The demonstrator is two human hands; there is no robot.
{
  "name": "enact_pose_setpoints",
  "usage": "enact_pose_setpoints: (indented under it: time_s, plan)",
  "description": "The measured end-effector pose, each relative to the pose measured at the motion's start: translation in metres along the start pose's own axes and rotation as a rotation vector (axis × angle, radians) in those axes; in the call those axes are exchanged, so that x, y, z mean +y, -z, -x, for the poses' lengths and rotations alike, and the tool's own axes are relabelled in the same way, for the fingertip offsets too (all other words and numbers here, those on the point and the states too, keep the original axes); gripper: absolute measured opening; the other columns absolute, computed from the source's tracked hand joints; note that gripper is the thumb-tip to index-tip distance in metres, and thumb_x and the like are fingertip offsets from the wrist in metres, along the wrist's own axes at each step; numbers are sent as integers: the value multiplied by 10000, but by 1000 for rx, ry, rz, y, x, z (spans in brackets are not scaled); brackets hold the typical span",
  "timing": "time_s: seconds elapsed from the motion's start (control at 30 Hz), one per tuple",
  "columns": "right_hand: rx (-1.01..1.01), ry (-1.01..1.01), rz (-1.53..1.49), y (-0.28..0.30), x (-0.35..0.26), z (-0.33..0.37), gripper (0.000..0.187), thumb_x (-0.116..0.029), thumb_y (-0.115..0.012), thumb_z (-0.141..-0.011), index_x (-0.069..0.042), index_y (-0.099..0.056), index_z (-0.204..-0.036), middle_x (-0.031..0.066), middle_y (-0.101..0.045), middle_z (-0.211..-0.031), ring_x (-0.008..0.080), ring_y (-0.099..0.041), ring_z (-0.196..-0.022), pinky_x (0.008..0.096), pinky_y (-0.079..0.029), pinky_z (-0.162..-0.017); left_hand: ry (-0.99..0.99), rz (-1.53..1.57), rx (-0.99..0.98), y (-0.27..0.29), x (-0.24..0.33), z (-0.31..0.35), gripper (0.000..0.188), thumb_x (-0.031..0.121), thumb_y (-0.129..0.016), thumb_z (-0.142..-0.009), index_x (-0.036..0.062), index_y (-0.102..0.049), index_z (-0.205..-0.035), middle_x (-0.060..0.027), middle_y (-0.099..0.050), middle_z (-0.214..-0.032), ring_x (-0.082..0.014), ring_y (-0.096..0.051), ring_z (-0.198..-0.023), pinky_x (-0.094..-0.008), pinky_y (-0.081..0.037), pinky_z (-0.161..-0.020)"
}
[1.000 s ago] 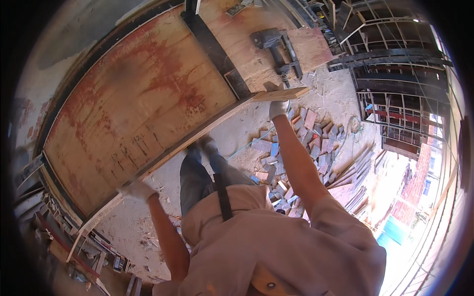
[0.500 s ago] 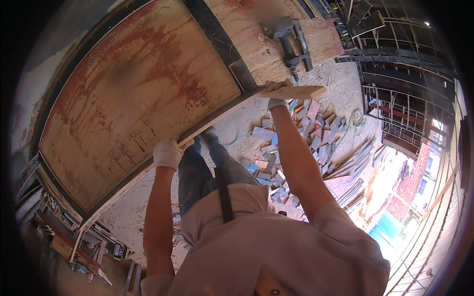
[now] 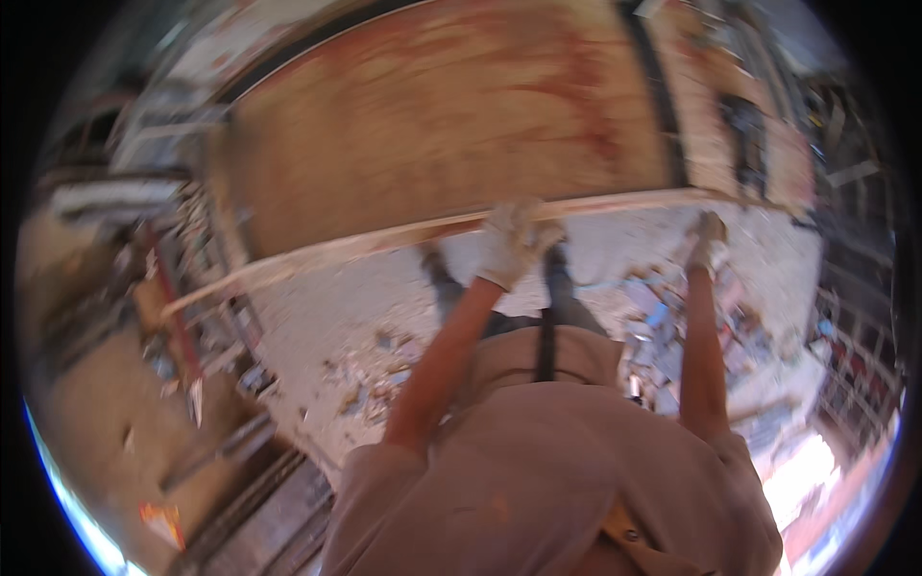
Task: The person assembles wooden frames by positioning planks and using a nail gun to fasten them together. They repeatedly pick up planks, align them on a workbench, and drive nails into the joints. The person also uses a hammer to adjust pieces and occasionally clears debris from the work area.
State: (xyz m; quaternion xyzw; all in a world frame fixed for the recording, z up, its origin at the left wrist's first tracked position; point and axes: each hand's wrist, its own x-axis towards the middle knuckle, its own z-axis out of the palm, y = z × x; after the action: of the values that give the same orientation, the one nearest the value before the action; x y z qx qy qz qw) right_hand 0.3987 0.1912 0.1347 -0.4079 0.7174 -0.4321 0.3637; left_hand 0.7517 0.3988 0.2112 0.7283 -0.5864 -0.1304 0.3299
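Observation:
A long pale wooden strip [image 3: 365, 245] runs along the near edge of a large tan panel [image 3: 432, 125] with red stains. Its left end juts past the panel's corner. My left hand [image 3: 511, 248], in a white glove, is closed on the strip near the middle of that edge. Also gloved, my right hand [image 3: 706, 240] hangs just below the edge farther right, apart from the strip. Motion smears its fingers, so I cannot tell whether it holds anything. On the right part of the panel lies a dark nail gun [image 3: 744, 144].
Broken bricks and rubble [image 3: 658, 331] cover the floor beyond my right forearm, with smaller debris [image 3: 375, 374] at the left of my legs. Scrap boards [image 3: 173, 307] and planks [image 3: 259, 518] lie at the left. A metal rack [image 3: 855, 326] stands at the far right.
My view has swung left. My right hand has come off the strip's right end and dropped below the panel edge. The strip now lies along that edge, reaching past the left corner.

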Motion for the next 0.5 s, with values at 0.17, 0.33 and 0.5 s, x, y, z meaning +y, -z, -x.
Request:
enact_pose_setpoints:
  time_s: [0.17,0.33,0.5]
  plan:
    - [-409,528,328,-122,-61,226,434,-382,-718,-937,-5,-712,-1153,140,-749,-1055,284,-703,-968,367,-543,-882,605,96,372,125,-138,139,522,274,-686,-978,2,-559,-1406,-190,-620,-1377,-353,-584,-1276,-431,-463,-1084]
    - [-890,1012,722,-259,-121,407,624,-479,-700,-897,-25,-605,-1314,174,-705,-1128,326,-611,-1200,463,-469,-1025,1110,-264,658,350,-306,233,687,435,-299,-1089,-13,-184,-1596,-221,-250,-1642,-357,-397,-1474,-432,-319,-1245]
    - [-1174,1095,1087,-365,-112,474,657,-596,-650,-893,-44,-633,-1248,191,-671,-1197,361,-634,-1128,469,-508,-949,667,89,1103,517,-426,213,776,595,-285,-1056,64,-218,-1618,-166,-292,-1656,-329,-367,-1498,-504,-267,-1251]
